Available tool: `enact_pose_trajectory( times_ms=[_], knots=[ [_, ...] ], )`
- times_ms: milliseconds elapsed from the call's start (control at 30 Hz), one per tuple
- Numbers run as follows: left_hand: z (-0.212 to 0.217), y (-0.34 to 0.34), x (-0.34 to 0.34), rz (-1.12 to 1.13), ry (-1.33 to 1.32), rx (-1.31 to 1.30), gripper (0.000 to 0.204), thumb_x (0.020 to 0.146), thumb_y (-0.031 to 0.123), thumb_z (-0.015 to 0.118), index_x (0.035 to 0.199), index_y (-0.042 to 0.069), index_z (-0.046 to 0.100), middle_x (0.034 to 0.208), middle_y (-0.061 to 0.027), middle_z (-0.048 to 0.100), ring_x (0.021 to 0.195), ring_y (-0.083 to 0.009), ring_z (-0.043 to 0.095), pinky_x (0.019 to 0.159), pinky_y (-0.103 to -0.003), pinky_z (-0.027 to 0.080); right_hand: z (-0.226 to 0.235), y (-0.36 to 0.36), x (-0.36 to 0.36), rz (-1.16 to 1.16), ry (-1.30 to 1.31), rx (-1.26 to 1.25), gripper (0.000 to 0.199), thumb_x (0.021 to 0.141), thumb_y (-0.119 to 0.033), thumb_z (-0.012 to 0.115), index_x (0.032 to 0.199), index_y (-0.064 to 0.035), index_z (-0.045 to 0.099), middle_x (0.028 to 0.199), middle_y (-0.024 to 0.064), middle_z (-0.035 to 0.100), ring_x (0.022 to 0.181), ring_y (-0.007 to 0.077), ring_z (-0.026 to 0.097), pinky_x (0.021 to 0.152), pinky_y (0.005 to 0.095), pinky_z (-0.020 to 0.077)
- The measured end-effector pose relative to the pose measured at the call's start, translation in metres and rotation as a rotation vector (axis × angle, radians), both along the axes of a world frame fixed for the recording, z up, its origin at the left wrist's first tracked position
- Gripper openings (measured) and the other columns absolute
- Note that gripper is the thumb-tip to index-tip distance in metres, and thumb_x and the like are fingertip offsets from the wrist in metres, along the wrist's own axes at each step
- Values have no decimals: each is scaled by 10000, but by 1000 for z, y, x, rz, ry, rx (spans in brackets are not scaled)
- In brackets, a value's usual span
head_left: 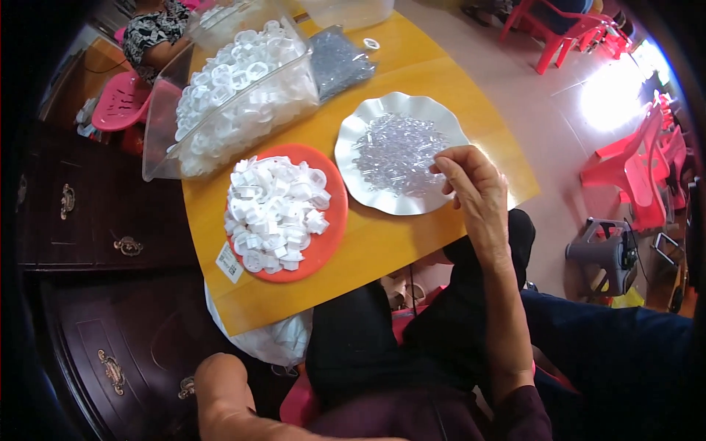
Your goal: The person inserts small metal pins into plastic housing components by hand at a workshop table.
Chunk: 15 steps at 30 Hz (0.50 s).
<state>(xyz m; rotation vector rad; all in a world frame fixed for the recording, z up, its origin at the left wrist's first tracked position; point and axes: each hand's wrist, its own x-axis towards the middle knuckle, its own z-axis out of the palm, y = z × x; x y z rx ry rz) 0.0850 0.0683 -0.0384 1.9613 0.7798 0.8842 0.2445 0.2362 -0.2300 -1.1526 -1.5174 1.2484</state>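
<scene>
Progress appears early: right hand point(474, 184) pinches at clear pieces point(397, 153) on the white plate point(353, 140), right of the orange plate point(332, 220) heaped with white caps point(273, 212). Left hand is hidden below the surface point(382, 242); grip undeterminable.

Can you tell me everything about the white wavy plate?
The white wavy plate is round with a scalloped, glossy rim, and looks like plastic or glazed ware. It lies flat on the yellow table, right of the orange plate. A heap of small clear pieces fills it. The right hand reaches over its right edge.
</scene>
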Motion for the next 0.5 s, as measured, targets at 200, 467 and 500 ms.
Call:
enact_pose_trajectory(
  times_ms=[200,467,500],
  knots=[
    [-11,5,22,75,-142,290,229,770,110,745,929,-53,728,900,-112,669,792,-203,674,645,-277,568,-6,5,-7,39,86,-49,142,947,-197,653,939,-57,673,767,-33,600,666,47,512,561,203,426],
    [-69,13,18,-230,40,288,371,880,7,555,1245,-1,619,1120,-172,650,1061,-254,653,824,-346,558,0,1,-4,116,347,-285,182,1001,-208,579,1068,-43,614,878,70,682,760,118,672,648,223,535],
    [-80,9,16,-86,-23,172,382,883,26,565,1261,19,615,1127,-132,662,1131,-227,620,834,-334,554,2,-2,-6,115,354,-285,182,1001,-208,579,1068,-43,614,878,70,682,760,118,672,648,223,535]
  ],
)
